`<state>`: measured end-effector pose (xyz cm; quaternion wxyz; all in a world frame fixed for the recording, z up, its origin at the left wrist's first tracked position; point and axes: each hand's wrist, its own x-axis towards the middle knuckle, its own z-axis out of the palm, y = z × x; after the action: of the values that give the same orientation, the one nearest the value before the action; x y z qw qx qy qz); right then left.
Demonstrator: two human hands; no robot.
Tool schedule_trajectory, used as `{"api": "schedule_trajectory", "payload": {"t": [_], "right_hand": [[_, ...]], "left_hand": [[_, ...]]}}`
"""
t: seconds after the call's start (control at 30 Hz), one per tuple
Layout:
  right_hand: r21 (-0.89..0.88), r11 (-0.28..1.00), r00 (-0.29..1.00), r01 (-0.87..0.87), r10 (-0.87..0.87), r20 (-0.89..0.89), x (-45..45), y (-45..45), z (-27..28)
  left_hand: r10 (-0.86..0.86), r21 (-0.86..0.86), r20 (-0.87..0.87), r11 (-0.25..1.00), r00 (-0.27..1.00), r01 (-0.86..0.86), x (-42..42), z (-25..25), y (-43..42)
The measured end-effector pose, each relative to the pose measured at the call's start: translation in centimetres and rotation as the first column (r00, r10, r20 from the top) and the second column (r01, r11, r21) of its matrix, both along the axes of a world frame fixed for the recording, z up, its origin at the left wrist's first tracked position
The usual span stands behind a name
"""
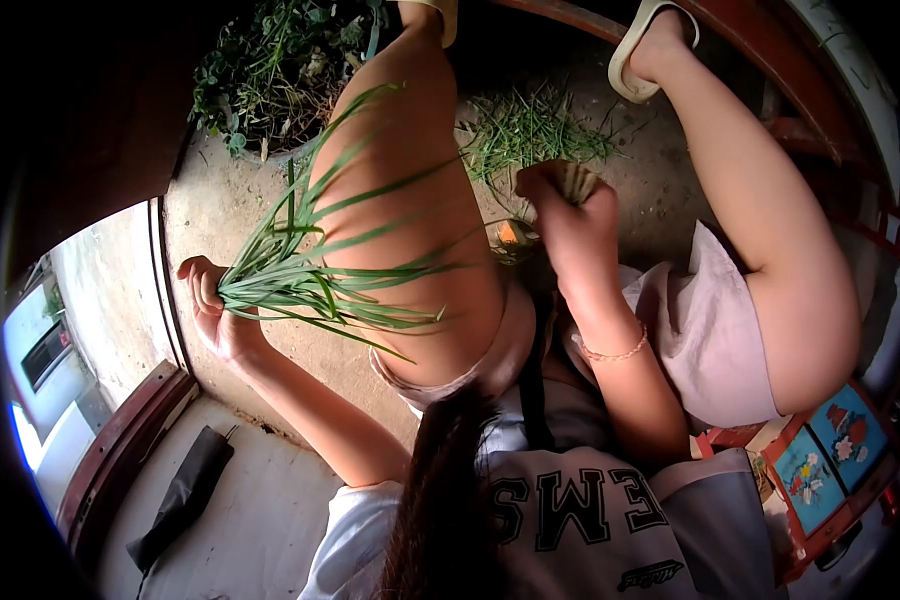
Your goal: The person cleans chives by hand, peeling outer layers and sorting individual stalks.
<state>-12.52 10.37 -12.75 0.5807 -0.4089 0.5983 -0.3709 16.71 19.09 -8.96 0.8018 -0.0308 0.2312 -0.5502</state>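
Observation:
My left hand (216,305) is closed around one end of a bunch of long green chive-like leaves (315,265). The leaves fan out to the right, over and in front of my bare thigh. My right hand (573,215) is raised between my knees with its fingers curled in. Whatever those fingers hold, if anything, I cannot make out. Beyond that hand, a loose heap of thin green leaves and stalks (535,130) lies on the floor. Just left of my right wrist, a small orange item (511,235) shows low down, partly hidden.
A container of leafy plants (270,90) stands at the upper left. A dark folded umbrella-like object (182,495) lies at lower left, near a reddish wooden sill (125,445). A small painted cabinet or stool with flower panels (825,460) is at right. Reddish wooden bars (790,60) curve along the upper right.

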Motion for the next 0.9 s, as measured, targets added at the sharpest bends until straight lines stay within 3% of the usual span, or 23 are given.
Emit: {"api": "schedule_trajectory", "payload": {"t": [0.13,0.17,0.2,0.23,0.3,0.33,0.4,0.43,0.5,0.57,0.67,0.77,0.9], "right_hand": [[0.01,0.995,0.995,0.103,-0.103,-0.018,-0.4,0.0,0.5],[-0.016,0.991,0.991,0.13,-0.13,-0.003,-0.3,0.0,0.7],[-0.182,0.956,0.973,0.231,-0.227,0.044,0.6,-0.3,0.2],[-0.183,0.955,0.973,0.232,-0.228,0.044,0.3,-0.2,0.5],[0.036,0.987,0.985,0.159,-0.161,0.069,-0.4,0.4,2.0],[0.039,0.986,0.984,0.159,-0.162,0.07,-0.7,0.8,1.9],[-0.124,0.99,0.996,0.072,-0.065,0.056,-1.2,1.6,1.5],[-0.321,0.943,0.995,0.094,-0.077,0.067,-0.7,1.9,1.6],[-0.443,0.896,0.999,-0.035,0.018,-0.043,-1.2,2.9,2.8],[-0.533,0.827,0.984,-0.178,0.156,-0.086,-1.4,3.7,3.9],[-0.668,0.703,0.963,-0.245,0.257,-0.082,-0.6,4.3,3.9],[-0.72,0.539,0.899,-0.438,0.285,-0.334,-0.5,4.3,4.3],[-0.766,0.481,0.903,-0.426,0.278,-0.328,0.3,4.3,3.5]], "left_hand": [[-0.011,0.023,-0.018,1.0,1.0,0.011,-0.1,0.2,-0.1],[-0.013,0.024,-0.018,1.0,1.0,0.013,-0.1,0.1,0.0],[-0.018,0.025,-0.016,1.0,1.0,0.019,0.0,0.0,0.0],[-0.023,0.026,-0.013,0.999,1.0,0.024,0.0,0.0,0.0],[-0.016,0.032,-0.01,0.999,1.0,0.017,-0.1,0.0,-0.1],[-0.008,0.041,-0.007,0.999,1.0,0.008,-0.1,0.1,-0.1],[-0.012,0.039,0.003,0.999,1.0,0.012,-0.1,0.3,-0.1],[-0.017,0.034,0.01,0.999,1.0,0.017,-0.1,0.3,-0.1],[-0.017,0.024,0.012,1.0,1.0,0.017,-0.1,0.3,-0.1],[-0.01,0.023,0.024,1.0,1.0,0.009,-0.3,0.4,-0.1],[-0.068,-0.041,0.016,0.997,0.998,0.068,-0.3,0.3,0.2],[-0.022,0.005,-0.006,1.0,1.0,0.022,-0.7,0.6,-0.1],[-0.022,-0.006,-0.01,1.0,1.0,0.022,-0.7,0.7,0.0]]}}
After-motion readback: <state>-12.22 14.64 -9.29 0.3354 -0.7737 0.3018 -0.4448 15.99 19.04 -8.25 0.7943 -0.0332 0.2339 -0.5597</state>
